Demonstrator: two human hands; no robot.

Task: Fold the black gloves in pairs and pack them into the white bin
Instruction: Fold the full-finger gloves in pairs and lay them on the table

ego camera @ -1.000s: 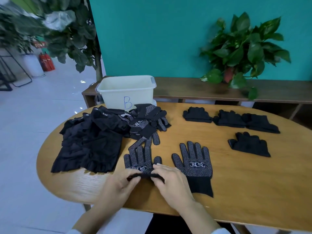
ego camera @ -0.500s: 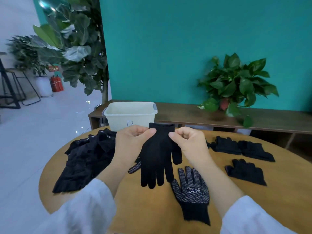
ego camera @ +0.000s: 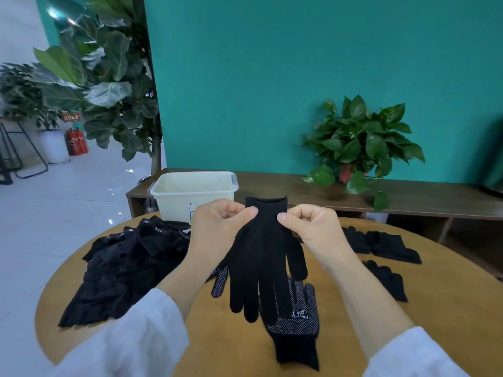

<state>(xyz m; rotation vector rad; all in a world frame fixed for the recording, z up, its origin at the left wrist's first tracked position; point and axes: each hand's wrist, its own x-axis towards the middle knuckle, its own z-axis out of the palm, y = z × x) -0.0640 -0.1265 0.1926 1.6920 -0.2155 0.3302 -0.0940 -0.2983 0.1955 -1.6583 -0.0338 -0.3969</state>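
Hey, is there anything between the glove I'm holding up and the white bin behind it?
Nothing visible blocks it. The held glove hangs from both hands, left hand and right hand, just in front of the white bin, whose open top shows nothing covering it.

I see a plain black glove (ego camera: 265,257) held up, with no pattern on the side facing me. Under it on the warm tan wooden table (ego camera: 449,303) lies a second black glove (ego camera: 295,322) speckled with small white dots and a white square logo. The pile of gloves (ego camera: 122,268) at left is black, with tiny white lettering on one cuff. The bin (ego camera: 190,195) is creamy white with a blue mark. My sleeves (ego camera: 128,341) are white, the wall (ego camera: 299,77) teal.
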